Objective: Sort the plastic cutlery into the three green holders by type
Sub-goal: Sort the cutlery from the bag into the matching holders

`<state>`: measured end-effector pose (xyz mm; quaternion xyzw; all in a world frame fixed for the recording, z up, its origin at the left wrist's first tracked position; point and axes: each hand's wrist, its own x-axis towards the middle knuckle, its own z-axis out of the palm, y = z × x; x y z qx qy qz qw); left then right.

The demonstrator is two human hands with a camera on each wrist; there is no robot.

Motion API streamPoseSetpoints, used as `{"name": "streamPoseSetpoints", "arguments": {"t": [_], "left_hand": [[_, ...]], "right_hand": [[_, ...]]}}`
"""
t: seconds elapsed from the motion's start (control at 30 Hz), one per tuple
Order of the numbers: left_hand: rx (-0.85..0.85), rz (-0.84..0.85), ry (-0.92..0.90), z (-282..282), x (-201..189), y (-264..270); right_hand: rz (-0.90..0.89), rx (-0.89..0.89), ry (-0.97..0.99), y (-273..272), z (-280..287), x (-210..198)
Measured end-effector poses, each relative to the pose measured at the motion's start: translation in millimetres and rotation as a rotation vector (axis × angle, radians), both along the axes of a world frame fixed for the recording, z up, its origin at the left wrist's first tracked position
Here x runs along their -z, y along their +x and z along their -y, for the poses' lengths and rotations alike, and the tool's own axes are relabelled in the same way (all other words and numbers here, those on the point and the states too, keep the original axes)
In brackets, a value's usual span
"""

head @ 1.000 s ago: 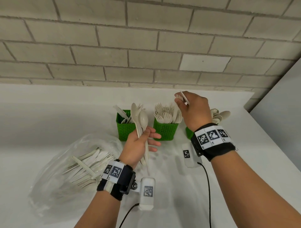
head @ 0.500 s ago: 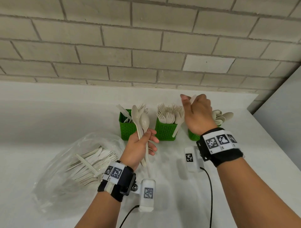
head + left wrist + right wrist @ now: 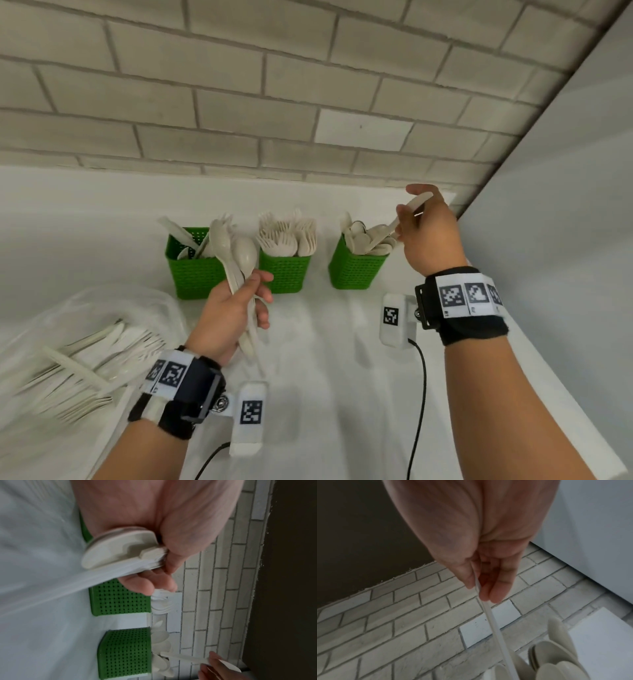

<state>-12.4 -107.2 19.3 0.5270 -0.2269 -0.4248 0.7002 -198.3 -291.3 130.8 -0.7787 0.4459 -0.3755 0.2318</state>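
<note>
Three green holders stand in a row by the wall: the left holder (image 3: 193,270) has knives, the middle holder (image 3: 284,272) forks, the right holder (image 3: 354,272) spoons. My left hand (image 3: 260,294) grips a bundle of pale spoons (image 3: 241,253), bowls up, in front of the left and middle holders. The bundle (image 3: 120,550) also fills the left wrist view. My right hand (image 3: 407,209) pinches a single cutlery piece (image 3: 394,224) by its handle (image 3: 489,615). Its lower end sits among the spoons (image 3: 556,660) in the right holder, so its type is hidden.
A clear plastic bag (image 3: 85,346) of unsorted pale cutlery lies on the white counter (image 3: 325,377) at the left. A brick wall (image 3: 274,102) runs behind the holders. A grey panel (image 3: 565,205) closes off the right side.
My right hand has carried its piece rightward from above the middle holder to the right holder. The left hand and its bundle have hardly moved.
</note>
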Motion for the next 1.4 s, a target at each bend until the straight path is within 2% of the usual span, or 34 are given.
{"name": "streamPoseSetpoints", "arguments": {"t": [0.17, 0.27, 0.4, 0.47, 0.67, 0.73, 0.83, 0.9, 0.93, 1.0, 1.1, 1.17, 1.23, 1.3, 1.4], "left_hand": [[0.058, 0.000, -0.015, 14.2, -6.3, -10.2], [0.062, -0.015, -0.004, 16.5, -6.7, -13.5], [0.048, -0.057, 0.024, 13.3, -6.9, -13.4], [0.051, -0.079, 0.045, 9.9, -9.0, -13.6], [0.005, -0.132, 0.068, -12.3, -9.3, -5.8], [-0.021, -0.137, 0.075, -20.2, -8.5, -1.4], [-0.053, -0.163, 0.086, -28.5, -6.7, 3.7], [-0.071, -0.191, 0.095, -32.3, -4.9, 6.3], [-0.076, -0.198, 0.097, -34.2, -4.2, 7.8], [-0.072, -0.195, 0.087, -37.1, -3.8, 12.1], [-0.039, -0.171, 0.051, -38.2, -5.0, 17.3], [0.002, -0.141, 0.034, -36.7, -6.3, 18.6], [0.068, -0.121, 0.024, -35.5, -7.5, 17.7], [0.124, -0.108, 0.021, -35.1, -7.1, 16.2], [0.106, -0.013, 0.060, -34.9, -1.7, 16.5]], "right_hand": [[0.090, 0.058, -0.131, -7.0, -8.9, 2.8], [0.195, -0.063, -0.119, 1.2, -26.1, -6.6], [0.412, -0.286, -0.020, 40.0, -57.1, -17.1], [0.385, -0.366, -0.043, 66.1, -66.7, -14.3], [0.019, -0.456, -0.090, 138.3, -79.6, 10.4], [-0.188, -0.460, -0.083, 156.3, -82.5, 21.1], [-0.655, -0.522, -0.133, 176.2, -88.7, 40.3], [-0.826, -0.610, -0.180, 182.3, -91.5, 49.0], [-0.842, -0.638, -0.192, 182.9, -93.3, 50.3], [-0.703, -0.651, -0.179, 179.4, -95.1, 47.6], [-0.260, -0.537, -0.088, 163.3, -104.2, 36.7], [-0.293, -0.528, 0.019, 152.2, -109.3, 35.6], [-0.306, -0.602, 0.222, 143.8, -109.2, 42.8], [-0.111, -0.598, 0.387, 134.8, -103.2, 44.1], [0.181, -0.411, 0.430, 118.8, -90.9, 30.6]]}}
